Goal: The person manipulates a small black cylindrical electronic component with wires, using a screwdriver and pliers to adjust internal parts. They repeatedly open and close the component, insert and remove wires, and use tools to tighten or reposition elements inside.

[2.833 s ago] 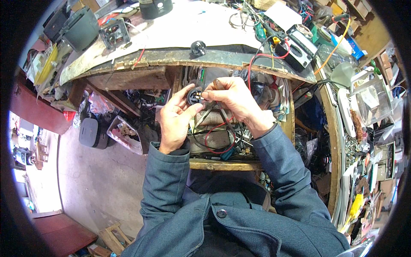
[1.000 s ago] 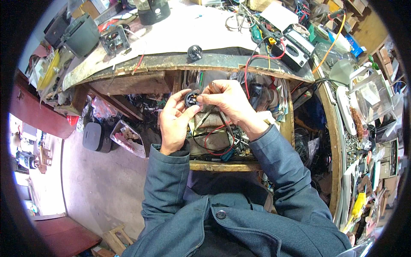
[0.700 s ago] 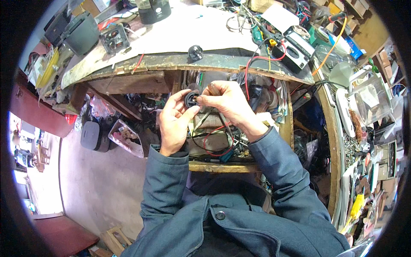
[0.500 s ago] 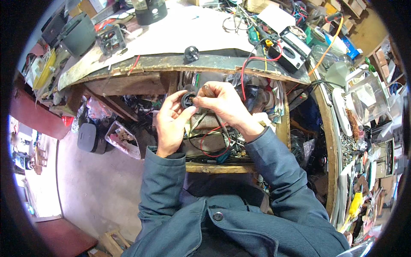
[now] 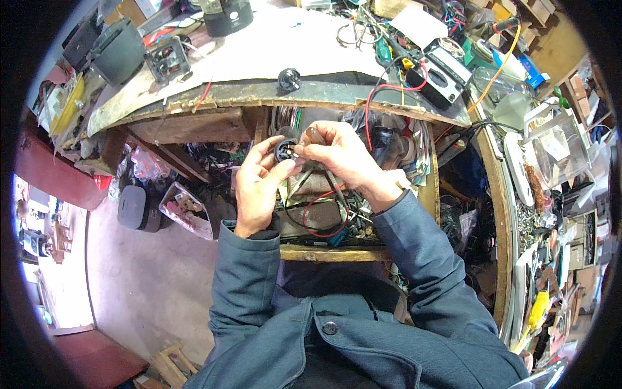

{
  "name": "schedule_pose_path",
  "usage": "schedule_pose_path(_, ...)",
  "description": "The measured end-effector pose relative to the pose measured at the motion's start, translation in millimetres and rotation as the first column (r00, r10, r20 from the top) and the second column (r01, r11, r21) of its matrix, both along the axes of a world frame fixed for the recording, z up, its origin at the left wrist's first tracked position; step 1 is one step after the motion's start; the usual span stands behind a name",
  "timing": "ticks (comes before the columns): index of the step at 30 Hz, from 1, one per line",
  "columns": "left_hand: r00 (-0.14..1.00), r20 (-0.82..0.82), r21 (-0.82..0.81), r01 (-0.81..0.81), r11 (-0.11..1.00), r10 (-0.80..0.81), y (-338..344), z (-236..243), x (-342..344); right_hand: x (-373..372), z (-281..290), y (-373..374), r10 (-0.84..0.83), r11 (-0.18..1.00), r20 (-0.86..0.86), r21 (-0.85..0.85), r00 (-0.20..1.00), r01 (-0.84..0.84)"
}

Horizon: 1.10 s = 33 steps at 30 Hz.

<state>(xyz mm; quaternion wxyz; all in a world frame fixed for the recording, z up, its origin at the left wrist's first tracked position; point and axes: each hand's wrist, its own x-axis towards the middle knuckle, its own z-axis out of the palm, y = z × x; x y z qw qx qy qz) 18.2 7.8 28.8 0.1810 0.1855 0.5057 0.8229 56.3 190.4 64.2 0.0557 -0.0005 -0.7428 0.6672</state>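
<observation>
Above the open drawer, my left hand grips a round black plug part by its rim, its hollow inner side facing my right hand. My right hand pinches a small amber-brown handled tool, mostly hidden by the fingers. Its fingertips meet the inner side of the plug part, where a small bit of metal shows. Beyond my hands, another round black plug piece with prongs lies near the bench edge. A dark cable hangs below my hands; whether it joins the plug part is hidden.
The wooden drawer below holds wires and loose parts. On the white-covered bench are a black-and-silver device with red and black leads, and an open-framed unit. A crowded side shelf runs along the right. A grey box stands at left.
The plug part is tilted slightly differently in my left hand, showing more of its inside. My right fingers have shifted a little against it. The bench things have not moved.
</observation>
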Motion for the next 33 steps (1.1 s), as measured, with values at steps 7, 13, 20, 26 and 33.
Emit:
schedule_pose_path(7, 1.0, 0.003, 0.007, 0.022, 1.0, -0.022, -0.2, 1.1, 0.4, 0.8, 3.3, 5.6, 0.105, 0.993, 0.033, -0.06, 0.994, -0.103)
schedule_pose_path(13, 0.999, 0.019, 0.028, 0.029, 0.999, -0.03, -0.7, 0.3, -1.4, 1.9, 12.4, 8.8, 0.113, 0.986, -0.027, -0.122, 0.993, -0.116)
schedule_pose_path(20, 0.999, -0.002, 0.043, 0.034, 0.998, -0.034, -1.1, 2.0, -0.6, 2.6, 5.8, 20.3, 0.13, 0.984, 0.039, -0.126, 0.991, -0.124)
schedule_pose_path(26, 0.999, 0.014, 0.092, 0.036, 0.995, -0.037, 0.0, 3.2, 0.6, 5.1, 11.3, 16.9, 0.165, 0.977, 0.045, -0.145, 0.985, -0.157)
schedule_pose_path(33, 0.999, 0.02, 0.064, 0.032, 0.997, -0.033, -1.8, 6.5, 1.4, 4.5, 8.5, 19.0, 0.169, 0.979, 0.054, -0.125, 0.984, -0.161)
